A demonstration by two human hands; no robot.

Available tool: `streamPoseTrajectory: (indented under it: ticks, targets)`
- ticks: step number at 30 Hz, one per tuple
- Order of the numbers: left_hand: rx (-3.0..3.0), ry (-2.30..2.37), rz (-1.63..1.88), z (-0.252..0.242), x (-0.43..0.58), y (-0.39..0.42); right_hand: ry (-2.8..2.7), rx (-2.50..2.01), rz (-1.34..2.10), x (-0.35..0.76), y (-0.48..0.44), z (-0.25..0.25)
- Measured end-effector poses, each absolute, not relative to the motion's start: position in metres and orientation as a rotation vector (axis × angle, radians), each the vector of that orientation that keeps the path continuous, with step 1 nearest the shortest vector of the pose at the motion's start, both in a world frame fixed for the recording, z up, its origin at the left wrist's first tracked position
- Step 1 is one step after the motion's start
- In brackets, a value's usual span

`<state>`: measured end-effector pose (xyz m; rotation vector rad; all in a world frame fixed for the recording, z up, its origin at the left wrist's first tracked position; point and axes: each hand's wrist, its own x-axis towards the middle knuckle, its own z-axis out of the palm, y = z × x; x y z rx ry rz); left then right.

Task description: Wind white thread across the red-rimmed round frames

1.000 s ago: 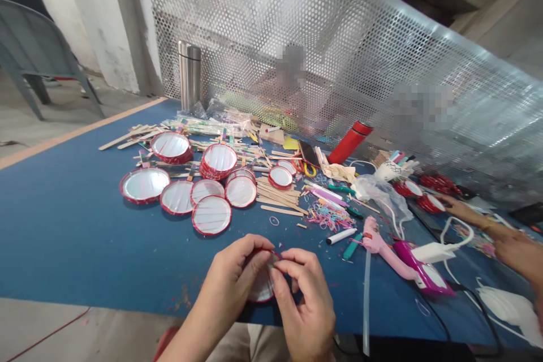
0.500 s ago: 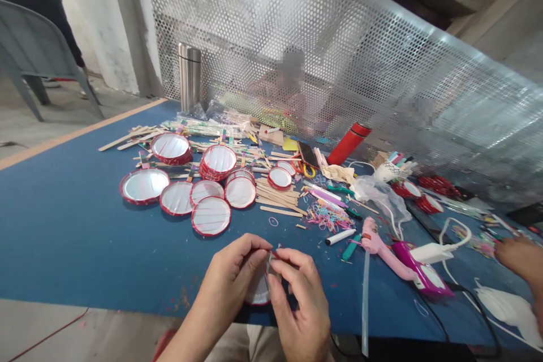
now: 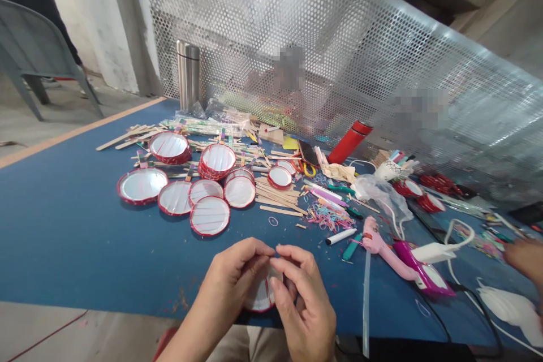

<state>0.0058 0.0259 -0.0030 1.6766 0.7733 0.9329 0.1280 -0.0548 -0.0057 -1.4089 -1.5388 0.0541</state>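
Note:
Near the table's front edge, between my two hands, is a round white disc (image 3: pixel 259 295) with a red rim. My left hand (image 3: pixel 233 274) is closed, its thumb and fingers pinching at the disc's far edge. My right hand (image 3: pixel 303 297) has its fingertips bent against the same edge from the other side. Both hands cover much of the rim, and any small piece in the fingertips is hidden. Just beyond lie several similar red-rimmed discs (image 3: pixel 210 216), some in stacks (image 3: pixel 217 158).
On the blue table (image 3: pixel 76 237) are wooden sticks (image 3: pixel 278 195), colourful rubber bands (image 3: pixel 328 215), a marker (image 3: pixel 341 236) and a pink glue gun (image 3: pixel 388 251). A red bottle (image 3: pixel 350 141) and a steel flask (image 3: pixel 188 74) stand behind. Another person's hand (image 3: pixel 524 260) is at right.
Both hands stay at the disc with small finger movements; the right hand has shifted slightly right and down. More of the disc's face shows between them.

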Motion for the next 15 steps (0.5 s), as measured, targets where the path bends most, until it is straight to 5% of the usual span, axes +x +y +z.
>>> streamPoseTrajectory:
  ticks: [15]
  targets:
    - [1.488,0.820,0.960,0.0006,0.0054,0.0258,-1.168,-1.454,0.665,0.1312,-0.0497,0.0007]
